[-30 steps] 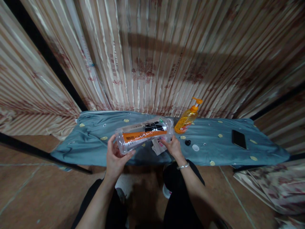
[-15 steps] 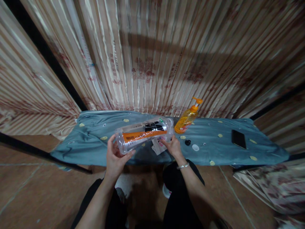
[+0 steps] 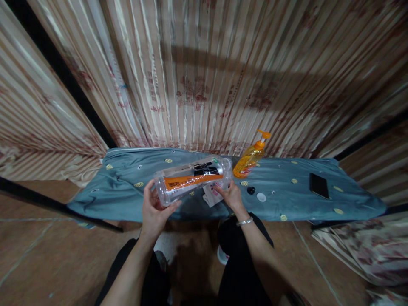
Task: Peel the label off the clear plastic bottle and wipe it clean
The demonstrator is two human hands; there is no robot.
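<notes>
A clear plastic bottle (image 3: 186, 182) with an orange and black label lies on its side between my hands, tilted a little up to the right. My left hand (image 3: 156, 208) grips its wide base. At the neck end, my right hand (image 3: 232, 194) has its fingers closed on the bottle; a bracelet circles that wrist. Just below the bottle is a small pale cloth or packet (image 3: 212, 196) with pink print, partly hidden. To the right of my right hand lie a small black cap (image 3: 251, 191) and a white round lid (image 3: 261, 197).
An orange pump bottle (image 3: 248, 161) stands behind my right hand. A dark phone or tablet (image 3: 319, 185) lies farther right on the blue-green cloth (image 3: 293, 199) over the bench. Striped curtains (image 3: 197, 106) hang behind, with black poles (image 3: 73, 85) at both sides.
</notes>
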